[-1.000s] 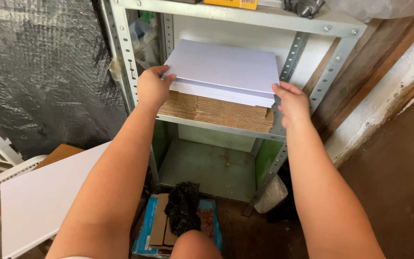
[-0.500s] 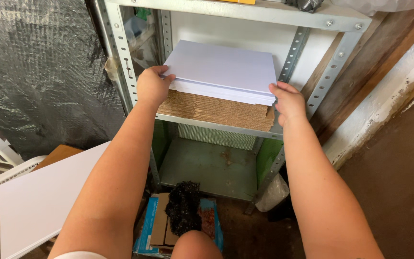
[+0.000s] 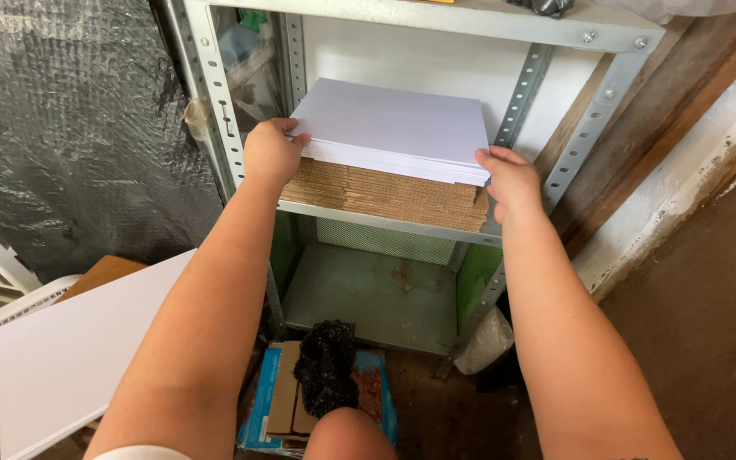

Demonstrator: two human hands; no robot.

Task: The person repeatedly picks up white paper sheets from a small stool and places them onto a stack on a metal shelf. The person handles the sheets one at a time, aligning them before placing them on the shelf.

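A stack of white sheets (image 3: 393,123) lies on a pile of flat brown cardboard (image 3: 385,194) on the middle level of a grey metal shelf rack (image 3: 215,94). My left hand (image 3: 270,153) grips the stack's front left corner, thumb on top. At the front right corner, my right hand (image 3: 511,181) holds the stack's edge with curled fingers. The stack rests on the cardboard, slightly tilted toward the back.
A white board (image 3: 78,349) lies on a plastic chair at the lower left. On the floor below the rack sit a blue box (image 3: 270,400) and a black crumpled bag (image 3: 325,366). Dark plastic sheeting (image 3: 61,128) hangs left; a wall stands right.
Both hands and the white stack have shifted slightly up and deeper onto the shelf. The grip on both corners is unchanged.
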